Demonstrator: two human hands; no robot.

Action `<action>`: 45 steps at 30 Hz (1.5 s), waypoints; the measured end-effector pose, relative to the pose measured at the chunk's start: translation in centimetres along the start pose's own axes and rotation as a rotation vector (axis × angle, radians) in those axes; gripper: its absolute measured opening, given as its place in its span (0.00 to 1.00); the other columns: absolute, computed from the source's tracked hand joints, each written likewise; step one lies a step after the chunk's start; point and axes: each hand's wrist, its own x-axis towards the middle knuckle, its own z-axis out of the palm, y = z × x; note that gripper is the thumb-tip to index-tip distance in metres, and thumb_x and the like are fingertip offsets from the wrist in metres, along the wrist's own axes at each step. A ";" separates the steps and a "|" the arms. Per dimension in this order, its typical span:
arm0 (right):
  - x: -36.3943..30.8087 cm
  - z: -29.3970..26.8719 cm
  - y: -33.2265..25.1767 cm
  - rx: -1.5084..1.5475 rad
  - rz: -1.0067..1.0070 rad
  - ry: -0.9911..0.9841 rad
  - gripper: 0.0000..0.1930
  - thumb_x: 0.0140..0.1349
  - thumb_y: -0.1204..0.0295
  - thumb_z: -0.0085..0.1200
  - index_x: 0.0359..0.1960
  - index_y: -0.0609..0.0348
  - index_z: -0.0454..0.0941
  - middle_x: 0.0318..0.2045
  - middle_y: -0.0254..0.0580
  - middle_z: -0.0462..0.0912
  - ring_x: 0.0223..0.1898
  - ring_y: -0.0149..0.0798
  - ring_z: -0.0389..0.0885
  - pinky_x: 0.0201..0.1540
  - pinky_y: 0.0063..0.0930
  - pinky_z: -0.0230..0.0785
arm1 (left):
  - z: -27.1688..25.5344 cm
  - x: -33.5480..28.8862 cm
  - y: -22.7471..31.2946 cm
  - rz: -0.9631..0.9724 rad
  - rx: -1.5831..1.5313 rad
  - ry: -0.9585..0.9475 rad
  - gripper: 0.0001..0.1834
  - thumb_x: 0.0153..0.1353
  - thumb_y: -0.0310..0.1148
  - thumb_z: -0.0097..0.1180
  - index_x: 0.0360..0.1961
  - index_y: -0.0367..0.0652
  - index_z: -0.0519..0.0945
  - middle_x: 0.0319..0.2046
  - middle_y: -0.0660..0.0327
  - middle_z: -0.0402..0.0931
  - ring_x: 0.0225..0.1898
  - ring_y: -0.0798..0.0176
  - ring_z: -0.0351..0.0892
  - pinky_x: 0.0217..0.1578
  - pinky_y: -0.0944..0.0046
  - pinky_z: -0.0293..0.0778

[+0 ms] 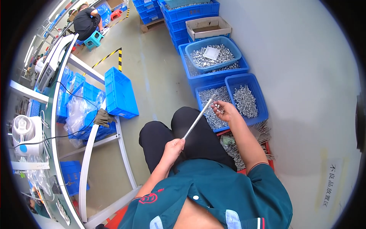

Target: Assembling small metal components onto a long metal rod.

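Note:
A long thin metal rod (197, 121) slants up and away over my lap, and my left hand (174, 149) is closed round its near end. At its far end, my right hand (224, 110) has its fingers curled round a few small shiny metal nuts (218, 108), close to the rod's tip. Whether one is on the rod I cannot make out. Below that hand is a blue bin (198, 100) full of small metal parts. Another blue bin (263, 110) of similar parts stands against it on the right.
Beyond, a light-blue basket (189, 49) of parts rests on a larger bin. Many thin metal rods (238, 154) lie beside my right forearm. On the left are a workbench frame (87, 175), a blue crate (121, 91) and a white fan (27, 131). A person (87, 23) sits far off.

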 end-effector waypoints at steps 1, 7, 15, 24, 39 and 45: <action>0.1 -0.3 -0.1 0.020 -0.015 -0.035 0.08 0.63 0.70 0.46 0.37 0.63 0.71 0.33 0.45 0.76 0.23 0.27 0.71 0.16 0.11 0.60 | 0.0 0.0 -0.1 0.001 -0.005 -0.006 0.20 0.63 0.41 0.48 0.16 0.43 0.69 0.12 0.73 0.59 0.16 0.78 0.54 0.17 0.74 0.50; -1.6 0.5 -0.1 0.178 -0.085 -0.277 0.09 0.64 0.73 0.44 0.41 0.66 0.69 0.28 0.38 0.71 0.19 0.24 0.62 0.14 0.12 0.53 | -0.3 -0.3 -0.3 0.016 0.022 0.014 0.19 0.63 0.40 0.49 0.16 0.43 0.69 0.13 0.73 0.59 0.16 0.78 0.54 0.17 0.74 0.51; -3.4 1.7 -0.8 0.355 0.011 -0.547 0.10 0.63 0.65 0.48 0.35 0.59 0.73 0.20 0.30 0.67 0.17 0.21 0.59 0.13 0.11 0.47 | -0.5 0.0 -1.1 0.044 0.112 0.012 0.19 0.62 0.39 0.49 0.15 0.43 0.70 0.13 0.72 0.61 0.17 0.78 0.57 0.19 0.73 0.54; -4.6 3.0 -1.0 0.235 0.034 -0.509 0.09 0.63 0.68 0.46 0.35 0.61 0.75 0.18 0.32 0.68 0.14 0.22 0.59 0.12 0.11 0.50 | -1.0 0.2 -1.5 0.096 0.147 0.037 0.19 0.62 0.39 0.49 0.16 0.41 0.70 0.14 0.71 0.63 0.19 0.77 0.59 0.22 0.72 0.58; -7.5 5.3 0.0 -0.136 -0.322 -0.365 0.11 0.64 0.69 0.47 0.45 0.60 0.71 0.22 0.31 0.69 0.17 0.20 0.62 0.14 0.09 0.49 | -0.1 1.3 -0.8 0.251 0.158 0.113 0.18 0.63 0.39 0.48 0.17 0.43 0.70 0.12 0.73 0.59 0.15 0.78 0.55 0.17 0.74 0.52; -5.1 2.7 -1.1 0.124 -0.159 -0.408 0.10 0.62 0.63 0.52 0.34 0.57 0.71 0.21 0.30 0.68 0.15 0.19 0.59 0.12 0.10 0.47 | -0.6 0.9 -1.1 0.216 0.145 0.092 0.18 0.63 0.39 0.48 0.17 0.43 0.70 0.12 0.73 0.59 0.15 0.79 0.54 0.17 0.74 0.51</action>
